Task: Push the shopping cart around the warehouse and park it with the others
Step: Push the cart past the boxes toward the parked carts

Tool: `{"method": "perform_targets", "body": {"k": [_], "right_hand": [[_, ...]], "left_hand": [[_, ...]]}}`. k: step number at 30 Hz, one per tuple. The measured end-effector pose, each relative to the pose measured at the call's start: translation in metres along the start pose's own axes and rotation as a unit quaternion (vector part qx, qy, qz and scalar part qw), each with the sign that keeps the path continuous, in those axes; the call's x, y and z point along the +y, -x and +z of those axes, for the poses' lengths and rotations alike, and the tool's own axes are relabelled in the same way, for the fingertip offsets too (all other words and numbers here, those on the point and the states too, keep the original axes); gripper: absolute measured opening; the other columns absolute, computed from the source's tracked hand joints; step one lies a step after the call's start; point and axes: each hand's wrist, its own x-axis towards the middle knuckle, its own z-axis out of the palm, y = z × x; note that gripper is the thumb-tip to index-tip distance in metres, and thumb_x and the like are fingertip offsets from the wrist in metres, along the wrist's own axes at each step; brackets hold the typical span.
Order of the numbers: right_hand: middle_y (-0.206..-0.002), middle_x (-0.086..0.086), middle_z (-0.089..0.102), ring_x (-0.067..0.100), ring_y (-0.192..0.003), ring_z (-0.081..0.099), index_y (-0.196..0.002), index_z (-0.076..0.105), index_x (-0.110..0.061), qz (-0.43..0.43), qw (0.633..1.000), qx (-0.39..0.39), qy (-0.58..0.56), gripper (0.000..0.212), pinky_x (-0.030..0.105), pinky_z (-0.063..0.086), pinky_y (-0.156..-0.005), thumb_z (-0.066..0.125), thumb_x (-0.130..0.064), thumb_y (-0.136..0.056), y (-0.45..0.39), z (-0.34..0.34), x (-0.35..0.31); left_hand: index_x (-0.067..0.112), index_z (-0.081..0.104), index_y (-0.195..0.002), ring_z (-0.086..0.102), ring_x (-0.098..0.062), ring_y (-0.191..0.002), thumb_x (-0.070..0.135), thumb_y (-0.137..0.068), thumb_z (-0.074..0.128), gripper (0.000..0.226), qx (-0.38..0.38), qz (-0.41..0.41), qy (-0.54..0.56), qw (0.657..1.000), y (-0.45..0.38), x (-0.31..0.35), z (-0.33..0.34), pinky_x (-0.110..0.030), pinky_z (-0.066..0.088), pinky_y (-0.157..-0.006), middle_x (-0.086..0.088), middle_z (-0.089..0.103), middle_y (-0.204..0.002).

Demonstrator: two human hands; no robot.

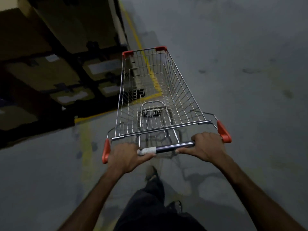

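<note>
At 6 o'clock, left hand (124,156) and right hand (206,145) are gripping cart handle (173,146), fingers curled round; steer off shelving (50,64) at 10 o'clock.

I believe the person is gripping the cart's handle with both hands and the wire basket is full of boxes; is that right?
Not quite. In the head view the left hand and right hand do grip the handle, but the wire basket is empty; the boxes sit on shelving to the cart's left.
</note>
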Motion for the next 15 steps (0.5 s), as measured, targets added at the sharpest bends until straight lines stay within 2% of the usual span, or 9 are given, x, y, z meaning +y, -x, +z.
{"method": "perform_targets", "body": {"k": [4, 7, 10, 12, 15], "right_hand": [[-0.067, -0.005, 0.062, 0.018, -0.066, 0.062, -0.068, 0.049, -0.023, 0.069, 0.997, 0.001, -0.041, 0.098, 0.031, 0.050, -0.067, 0.018, -0.116, -0.053, 0.039, 0.007, 0.007], [-0.064, -0.007, 0.059, 0.016, -0.065, 0.062, -0.067, 0.054, -0.023, 0.128, 0.990, -0.004, -0.052, 0.102, 0.030, 0.051, -0.067, 0.014, -0.116, -0.051, 0.064, 0.006, 0.012], [-0.067, -0.007, 0.060, 0.018, -0.069, 0.065, -0.069, 0.053, -0.023, 0.176, 0.983, -0.004, -0.059, 0.097, 0.030, 0.049, -0.068, 0.022, -0.114, -0.056, 0.088, 0.006, 0.016], [-0.068, -0.006, 0.060, 0.019, -0.068, 0.064, -0.068, 0.057, -0.023, 0.216, 0.975, -0.006, -0.050, 0.100, 0.030, 0.045, -0.065, 0.019, -0.114, -0.056, 0.100, 0.008, 0.019], [-0.061, -0.009, 0.049, 0.017, -0.061, 0.054, -0.065, 0.053, -0.023, 0.285, 0.956, -0.005, -0.062, 0.103, 0.030, 0.041, -0.062, 0.010, -0.115, -0.051, 0.118, 0.013, 0.020]], "left_hand": [[0.028, 0.049, -0.066, 0.057, -0.016, -0.066, 0.107, -0.067, 0.007, 0.090, -0.020, 0.068, -0.013, 0.997, -0.013, 0.015, -0.008, -0.034, 0.046, -0.064, 0.008, 0.053, -0.066], [0.027, 0.051, -0.067, 0.053, -0.015, -0.065, 0.106, -0.069, 0.009, 0.089, -0.029, 0.121, -0.038, 0.992, -0.029, 0.027, -0.013, -0.034, 0.042, -0.064, 0.008, 0.056, -0.068], [0.026, 0.053, -0.067, 0.051, -0.012, -0.060, 0.106, -0.072, 0.016, 0.088, -0.032, 0.175, -0.062, 0.982, -0.047, 0.043, -0.019, -0.034, 0.040, -0.063, 0.008, 0.054, -0.063], [0.026, 0.051, -0.066, 0.050, -0.011, -0.059, 0.104, -0.075, 0.022, 0.084, -0.040, 0.209, -0.071, 0.975, -0.060, 0.055, -0.025, -0.033, 0.039, -0.062, 0.008, 0.051, -0.061], [0.027, 0.050, -0.065, 0.052, -0.011, -0.060, 0.105, -0.075, 0.024, 0.083, -0.043, 0.266, -0.086, 0.959, -0.084, 0.074, -0.028, -0.033, 0.039, -0.062, 0.007, 0.051, -0.060]]}}
